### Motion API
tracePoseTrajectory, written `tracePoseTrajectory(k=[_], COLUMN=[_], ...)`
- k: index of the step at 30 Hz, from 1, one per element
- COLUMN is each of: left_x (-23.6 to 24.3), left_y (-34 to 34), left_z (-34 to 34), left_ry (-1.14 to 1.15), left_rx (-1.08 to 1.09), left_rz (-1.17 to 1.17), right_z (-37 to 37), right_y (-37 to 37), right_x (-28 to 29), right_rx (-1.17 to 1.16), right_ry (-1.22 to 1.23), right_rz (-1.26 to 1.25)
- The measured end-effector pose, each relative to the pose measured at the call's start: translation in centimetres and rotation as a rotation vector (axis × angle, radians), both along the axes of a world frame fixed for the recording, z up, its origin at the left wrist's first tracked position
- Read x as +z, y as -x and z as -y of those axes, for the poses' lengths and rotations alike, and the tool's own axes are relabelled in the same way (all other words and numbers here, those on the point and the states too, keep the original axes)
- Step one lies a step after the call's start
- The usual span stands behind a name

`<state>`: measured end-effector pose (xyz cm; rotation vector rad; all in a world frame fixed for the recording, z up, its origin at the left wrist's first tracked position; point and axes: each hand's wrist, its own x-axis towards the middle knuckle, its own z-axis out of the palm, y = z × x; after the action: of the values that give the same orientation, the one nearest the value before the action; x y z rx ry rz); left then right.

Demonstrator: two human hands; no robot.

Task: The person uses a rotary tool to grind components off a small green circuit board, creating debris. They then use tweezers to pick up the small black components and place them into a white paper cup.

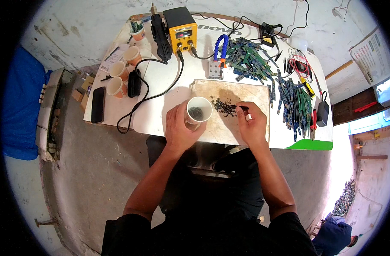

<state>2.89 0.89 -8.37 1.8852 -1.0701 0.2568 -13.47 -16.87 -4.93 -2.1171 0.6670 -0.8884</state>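
Observation:
My left hand [180, 130] is wrapped round a white paper cup [199, 100] with small dark bits in its bottom, held over the left side of a stained beige board [250, 93]. A pile of small black and greenish chips [224, 108] lies on the board to the cup's right. My right hand [251, 121] is at the right of this pile, fingers closed on black tweezers [241, 107] whose tips are among the chips.
Yellow-black soldering station [182, 32], black cable, paper cups [117, 86], phone [98, 104], blue-hosed holder [215, 69] and circuit-strip piles [295, 106] share the white table [148, 119]. Red-handled pliers [314, 123] and a black adapter [323, 113] lie right. Someone in dark blue [333, 237] is at lower right.

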Motion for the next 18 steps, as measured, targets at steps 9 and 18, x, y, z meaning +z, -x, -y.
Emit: tracePoseTrajectory(k=[9, 18], left_x=[0.1, 0.3], left_y=[-0.1, 0.0], left_z=[0.2, 0.3], left_ry=[0.008, 0.022], left_rx=[-0.002, 0.002], left_rz=[0.014, 0.017], right_z=[-0.6, 0.4], right_y=[-1.4, -1.5], right_x=[0.4, 0.7], right_rx=[0.117, 0.132], right_ry=[0.068, 0.059], right_rz=[-0.03, -0.091])
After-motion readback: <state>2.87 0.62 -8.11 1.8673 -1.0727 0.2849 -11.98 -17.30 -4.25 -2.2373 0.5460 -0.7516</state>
